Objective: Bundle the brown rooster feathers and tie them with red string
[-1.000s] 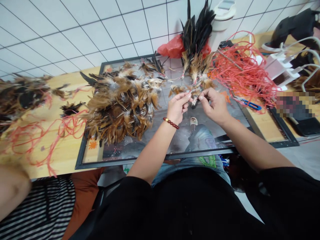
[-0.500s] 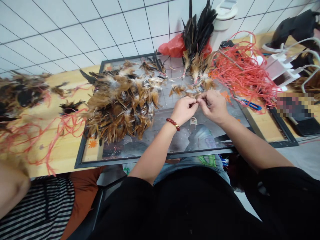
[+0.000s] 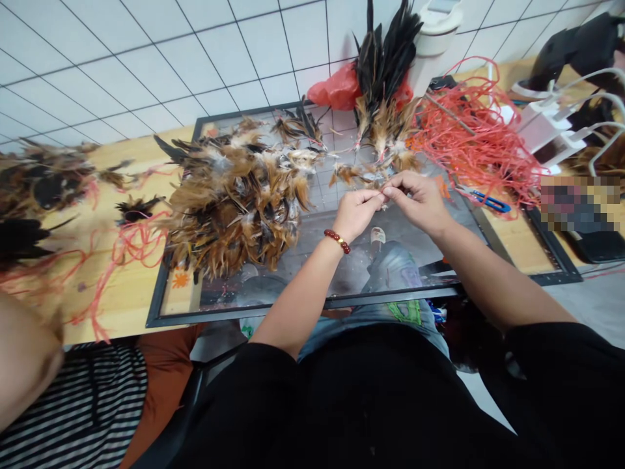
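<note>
My left hand [image 3: 360,210] and my right hand [image 3: 418,200] meet fingertip to fingertip above the black-framed glass panel [image 3: 312,251]. Both are closed in a pinch, and whatever lies between the fingertips is too small to name. A beaded bracelet [image 3: 336,241] circles my left wrist. To the left of my hands spreads a large heap of brown feathers [image 3: 239,208]. Just beyond my fingers lie small feather bunches [image 3: 347,174], and farther back long black feathers [image 3: 385,58] stand beside a red plastic bag [image 3: 336,89].
Tangled red string [image 3: 473,137] and a blue cutter [image 3: 491,201] are on the right, near white chargers [image 3: 551,133] and a black phone [image 3: 598,244]. At left, a person's arm [image 3: 27,358] reaches in beside more feathers [image 3: 53,182] and red strands [image 3: 137,244].
My fingers have shifted slightly, the left ones stretching straighter toward the right fingertips. Dark feathers have come into view by the neighbouring person's arm at the left.
</note>
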Available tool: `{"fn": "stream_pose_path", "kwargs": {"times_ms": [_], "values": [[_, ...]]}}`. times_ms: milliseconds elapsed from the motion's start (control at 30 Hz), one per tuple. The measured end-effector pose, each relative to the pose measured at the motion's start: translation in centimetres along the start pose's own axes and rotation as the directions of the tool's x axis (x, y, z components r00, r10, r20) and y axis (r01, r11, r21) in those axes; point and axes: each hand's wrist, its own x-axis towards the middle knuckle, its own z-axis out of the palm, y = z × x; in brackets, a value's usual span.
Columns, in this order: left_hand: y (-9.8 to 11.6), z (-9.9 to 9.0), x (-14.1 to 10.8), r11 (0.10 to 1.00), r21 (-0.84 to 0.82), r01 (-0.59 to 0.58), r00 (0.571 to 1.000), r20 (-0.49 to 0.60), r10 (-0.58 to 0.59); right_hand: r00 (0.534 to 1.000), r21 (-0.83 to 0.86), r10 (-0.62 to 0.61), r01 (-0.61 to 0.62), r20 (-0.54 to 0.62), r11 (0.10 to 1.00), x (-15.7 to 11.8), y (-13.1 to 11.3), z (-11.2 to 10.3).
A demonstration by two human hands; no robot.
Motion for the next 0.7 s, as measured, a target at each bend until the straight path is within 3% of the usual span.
{"fn": "stream_pose_path", "kwargs": {"times_ms": [200, 333, 467, 700], "values": [[1.3, 0.0, -0.4, 0.930, -0.292, 0.225, 0.971, -0.011, -0.239, 0.998, -0.008, -0.044, 0.044, -0.050, 0.999, 0.0, -0.8, -0.3], [1.7, -0.4, -0.3, 0.845, -0.441, 0.303, 0.948, 0.051, -0.313, 0.995, 0.005, -0.094, 0.094, -0.014, 0.996, 0.0, -1.0, -0.5], [1.7, -0.5, -0.2, 0.821, -0.472, 0.322, 0.941, 0.064, -0.332, 0.991, 0.020, -0.136, 0.136, 0.009, 0.990, 0.1, -0.8, -0.8], [1.6, -0.3, -0.4, 0.873, -0.417, 0.253, 0.965, 0.040, -0.260, 0.994, 0.114, -0.090, 0.098, -0.069, 0.989, 0.1, -0.2, -0.9]]}}
